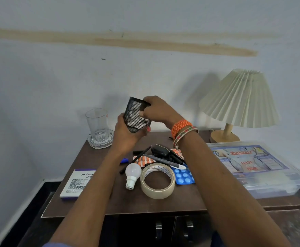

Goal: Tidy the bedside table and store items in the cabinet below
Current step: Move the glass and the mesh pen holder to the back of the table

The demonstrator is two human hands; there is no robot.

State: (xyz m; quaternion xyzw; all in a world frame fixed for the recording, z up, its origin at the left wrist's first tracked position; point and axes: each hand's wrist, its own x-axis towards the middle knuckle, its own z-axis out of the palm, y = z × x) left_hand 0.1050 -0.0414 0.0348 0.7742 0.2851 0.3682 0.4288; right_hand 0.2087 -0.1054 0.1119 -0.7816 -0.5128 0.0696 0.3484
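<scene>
Mesh cup (136, 115), black, empty as far as visible, held up in mid-frame above the back of the counter (99, 204), tilted w/ mouth toward upper right. Left hand (128, 134) cups it from below, fingers curled round base. Right hand (158, 111) pinches the rim, thumb on outer wall, fingers over the top edge.

Below, centre of frame: loose pile — pens (163, 160), black case (160, 151), orange pill strip (143, 160), blue pill strip (184, 175), bulb (132, 172), tape roll (157, 180). Box (76, 182) lower left, glass (97, 122) on glass dish (100, 139) left of cup. First aid box (256, 166) at right, overhanging counter edge; lamp (240, 98) behind it. Cabinet doors (172, 229) at bottom, closed.

Step in hand, prob.: stand cup upright, load pens.
- Set it down on bare counter behind the pile, not on the pens; base flat before letting go.
- Keep clear of glass at left; easy knock.
- One hand steadies cup, other feeds pens in, tips down; mesh is light, likely tips if loaded from one side.
- Pens lie across pill strips & under case — lift case first, else strips drag along.
- Bulb round, may roll once the pile shifts.
</scene>
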